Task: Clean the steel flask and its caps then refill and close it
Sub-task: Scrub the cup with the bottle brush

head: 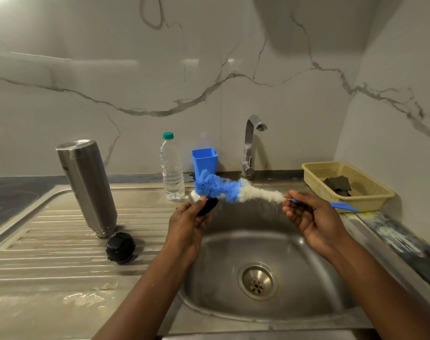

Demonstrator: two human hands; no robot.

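The steel flask (87,185) stands upside down on the ribbed draining board, left of the sink. A black inner cap (120,247) lies on the board just in front of it. My left hand (188,223) grips the steel outer cap (204,204), which has a black inside, above the sink's left edge. My right hand (307,215) pinches the blue handle of a bottle brush (229,188). The brush's blue and white bristles lie across the top of the cap.
The steel sink (294,312) with its drain sits below my hands, with the tap (250,146) behind it. A clear water bottle (171,168) and a blue cup (205,160) stand at the back. A beige basket (314,177) holding dark scrub pads sits at the right.
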